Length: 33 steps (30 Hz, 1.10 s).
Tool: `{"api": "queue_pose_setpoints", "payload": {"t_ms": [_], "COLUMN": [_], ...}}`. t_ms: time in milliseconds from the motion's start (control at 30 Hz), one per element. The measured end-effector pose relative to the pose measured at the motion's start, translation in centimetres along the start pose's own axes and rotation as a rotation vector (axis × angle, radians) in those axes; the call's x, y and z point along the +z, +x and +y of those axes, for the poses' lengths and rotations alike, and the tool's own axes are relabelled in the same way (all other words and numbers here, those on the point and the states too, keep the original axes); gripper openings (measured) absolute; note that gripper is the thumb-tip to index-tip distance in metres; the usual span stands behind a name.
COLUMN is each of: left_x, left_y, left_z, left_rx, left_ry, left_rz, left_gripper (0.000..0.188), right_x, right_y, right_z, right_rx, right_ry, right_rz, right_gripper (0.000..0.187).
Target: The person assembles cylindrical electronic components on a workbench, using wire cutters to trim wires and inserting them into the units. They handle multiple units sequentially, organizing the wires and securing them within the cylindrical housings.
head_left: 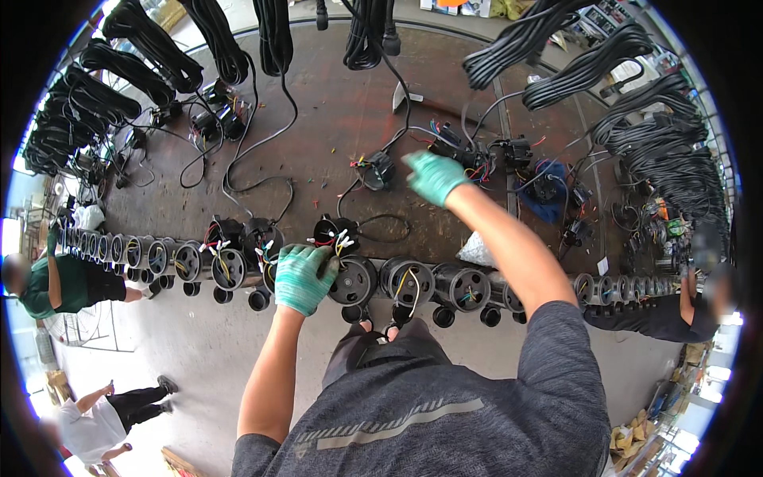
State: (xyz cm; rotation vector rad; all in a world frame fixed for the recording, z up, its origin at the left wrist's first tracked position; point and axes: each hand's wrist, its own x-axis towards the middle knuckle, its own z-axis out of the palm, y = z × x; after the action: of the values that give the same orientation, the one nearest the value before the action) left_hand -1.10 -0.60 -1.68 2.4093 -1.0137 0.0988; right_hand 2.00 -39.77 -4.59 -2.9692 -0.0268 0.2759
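My left hand (304,278), in a pale green glove, is curled at the bench's near edge, beside a round black motor end (353,281). Its fingers are bent, and what they hold is hidden. Close by, a black cap (327,230) has coloured wires with white connectors (342,241) coming out of it. Over the bench my right hand (437,176), gloved the same way and slightly blurred, reaches left with fingers apart and nothing visible in them. The black switch box (379,171) with coloured wires lies just left of it, on a black cable.
Coiled black cables (274,36) hang along the far side of the brown bench (318,119). A row of black cylindrical motors (226,269) lines the near edge. A hammer-like tool (425,102) and a clear bag (477,250) lie on top. Co-workers stand left (60,282) and right (675,314).
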Motion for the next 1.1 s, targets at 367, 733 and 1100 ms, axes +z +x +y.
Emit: {"api": "queue_pose_setpoints", "payload": {"t_ms": [367,733,1100], "left_x": [0.1,0.3,0.6], "left_y": [-0.6,-0.2,-0.7], "left_z": [-0.3,-0.2,-1.1], "left_rx": [0.037,0.003,0.036], "left_ry": [-0.030,0.010,-0.025], "left_rz": [0.036,0.042,0.006], "left_gripper": [0.023,0.021,0.029], "right_x": [5.7,-13.4,-9.0], "right_y": [9.1,-15.1,-34.2], "right_z": [-10.3,0.0,-8.2], "right_rx": [0.450,-0.117,0.425], "right_ry": [0.394,0.786,1.525], "right_rz": [0.047,0.513,0.956], "right_gripper": [0.066,0.059,0.058]}}
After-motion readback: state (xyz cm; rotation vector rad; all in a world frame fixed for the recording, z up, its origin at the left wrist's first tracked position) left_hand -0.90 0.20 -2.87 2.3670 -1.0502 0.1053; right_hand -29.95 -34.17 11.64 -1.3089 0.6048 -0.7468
